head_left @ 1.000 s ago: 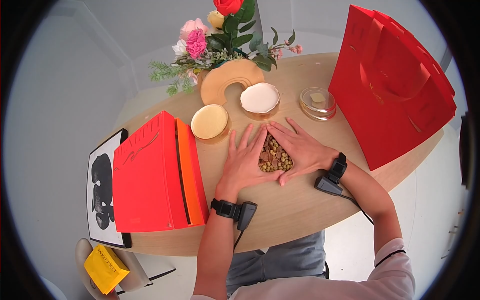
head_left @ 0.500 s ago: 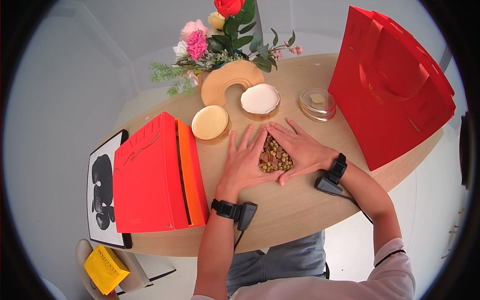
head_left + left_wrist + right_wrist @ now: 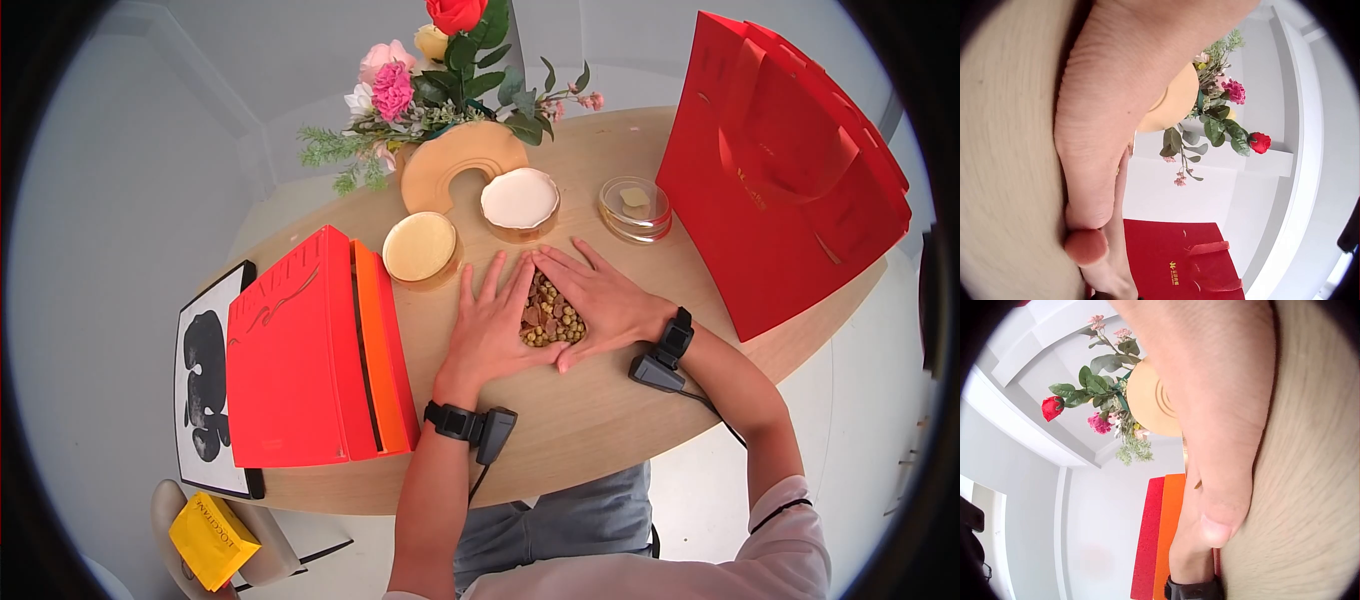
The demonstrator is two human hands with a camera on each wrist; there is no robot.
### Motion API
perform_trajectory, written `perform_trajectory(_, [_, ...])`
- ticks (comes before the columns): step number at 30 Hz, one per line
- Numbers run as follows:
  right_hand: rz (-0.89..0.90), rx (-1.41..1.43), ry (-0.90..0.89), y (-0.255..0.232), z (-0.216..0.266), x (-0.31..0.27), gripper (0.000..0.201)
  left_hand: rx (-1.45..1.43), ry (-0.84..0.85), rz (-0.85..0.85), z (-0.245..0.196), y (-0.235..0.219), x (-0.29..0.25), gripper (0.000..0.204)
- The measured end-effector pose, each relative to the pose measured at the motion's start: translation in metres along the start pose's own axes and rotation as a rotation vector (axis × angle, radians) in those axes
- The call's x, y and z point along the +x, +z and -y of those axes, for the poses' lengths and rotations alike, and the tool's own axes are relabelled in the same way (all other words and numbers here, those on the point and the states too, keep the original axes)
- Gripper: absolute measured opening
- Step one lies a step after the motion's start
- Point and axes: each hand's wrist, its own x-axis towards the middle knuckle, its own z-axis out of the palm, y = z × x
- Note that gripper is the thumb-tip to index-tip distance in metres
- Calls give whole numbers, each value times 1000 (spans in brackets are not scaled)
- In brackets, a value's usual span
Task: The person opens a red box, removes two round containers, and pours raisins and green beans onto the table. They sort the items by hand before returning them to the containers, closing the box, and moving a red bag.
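A heap of small round greenish-yellow pieces mixed with brown chips, resembling potpourri [image 3: 552, 312], lies on the wooden table [image 3: 550, 420]. In the head view my left hand [image 3: 490, 325] rests on the tabletop along its left side, fingers straight and spread. My right hand [image 3: 618, 305] lies along the right side in the same way. The fingertips meet above the heap and the thumbs meet below it, framing it in a triangle. Both wrist views show a thumb side low against the wood; there the hands hide most of the heap.
Beyond my fingertips stand two gold-sided round bowls, one cream-topped [image 3: 420, 247], one white inside [image 3: 520, 198]. A clear glass dish [image 3: 636, 210] sits near the red gift bag [image 3: 780, 180]. Left are a red box [image 3: 290, 360] and framed picture [image 3: 185, 390]. Flowers [image 3: 395, 90] fill an arched vase [image 3: 430, 165].
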Motion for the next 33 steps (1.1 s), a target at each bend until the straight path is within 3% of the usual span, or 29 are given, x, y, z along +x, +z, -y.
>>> perform_trajectory(33, [-2,15,-13,1,-3,-1,151,-25,-13,24,-4,4,3,125])
